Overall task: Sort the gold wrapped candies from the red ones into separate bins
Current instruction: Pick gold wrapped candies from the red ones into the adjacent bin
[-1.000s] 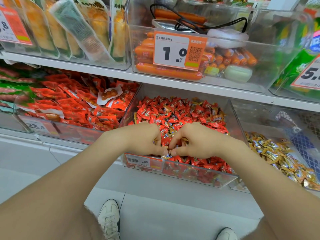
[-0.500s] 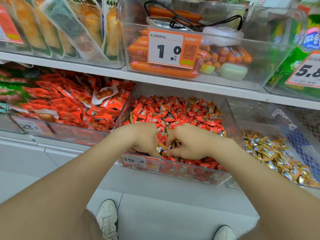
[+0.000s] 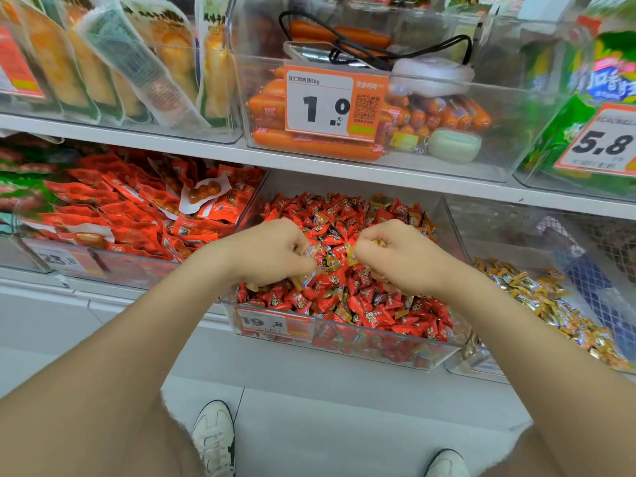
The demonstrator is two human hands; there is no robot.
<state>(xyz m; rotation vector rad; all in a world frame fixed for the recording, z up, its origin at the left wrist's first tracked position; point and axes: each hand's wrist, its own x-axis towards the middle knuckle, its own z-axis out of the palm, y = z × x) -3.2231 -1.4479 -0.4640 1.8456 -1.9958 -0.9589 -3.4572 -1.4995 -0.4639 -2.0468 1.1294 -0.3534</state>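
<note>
While I stood with my shoes [image 3: 214, 438] close under the shelf, both arms were stretched over the front lip of the middle bin [image 3: 344, 342], so I could work the heap from above. My right hand [image 3: 409, 259] was curled into a fist round several gold candies [image 3: 377, 242], wrappers poking out at the top. My left hand [image 3: 272, 256] was curled the same way, with wrapper ends showing between the fingers. I judged this let me gather a handful instead of carrying one at a time. Both hung just over the red candies [image 3: 364, 315], where stray gold ones lay mixed in. Further right, the neighbouring bin [image 3: 499, 228] held only gold, the likely drop. Above sat sausages [image 3: 309, 146].
</note>
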